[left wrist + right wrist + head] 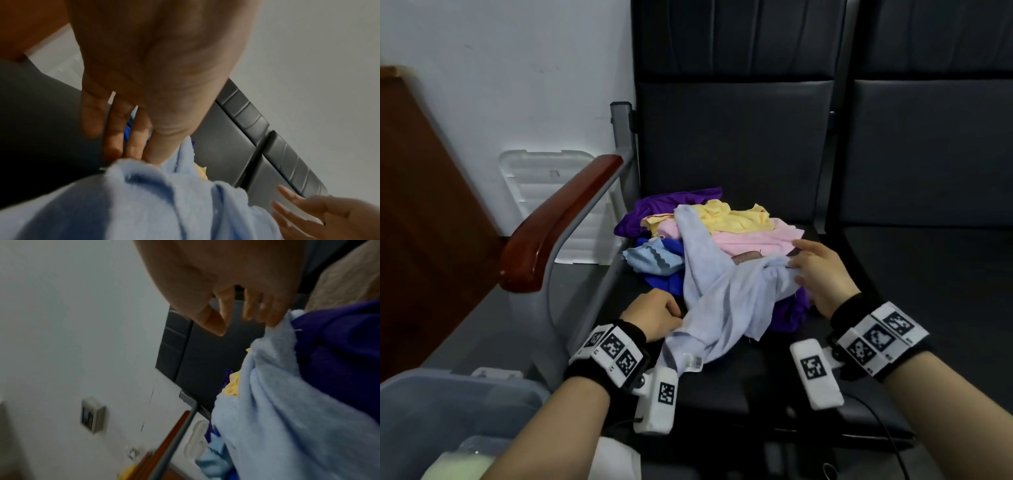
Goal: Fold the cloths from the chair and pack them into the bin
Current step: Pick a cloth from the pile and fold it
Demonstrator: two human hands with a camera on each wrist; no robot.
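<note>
A heap of cloths lies on the dark chair seat [756, 380]: purple [667, 205], yellow [736, 219], pink [753, 240], royal blue [664, 282] and a pale blue scalloped one [650, 260]. A light blue cloth [726, 301] [154, 203] [287, 418] drapes over the heap toward the seat's front. My left hand [676, 317] [144, 154] pinches its near left edge. My right hand [799, 262] [246, 321] has relaxed, spread fingers and touches the cloth's bunched right end. The translucent bin [448, 397] stands at the lower left.
A pale folded cloth [458, 466] lies inside the bin. A wooden armrest [558, 219] on a grey metal frame separates seat and bin. The white bin lid [544, 178] leans on the wall behind it. A second dark seat [928, 274] adjoins on the right.
</note>
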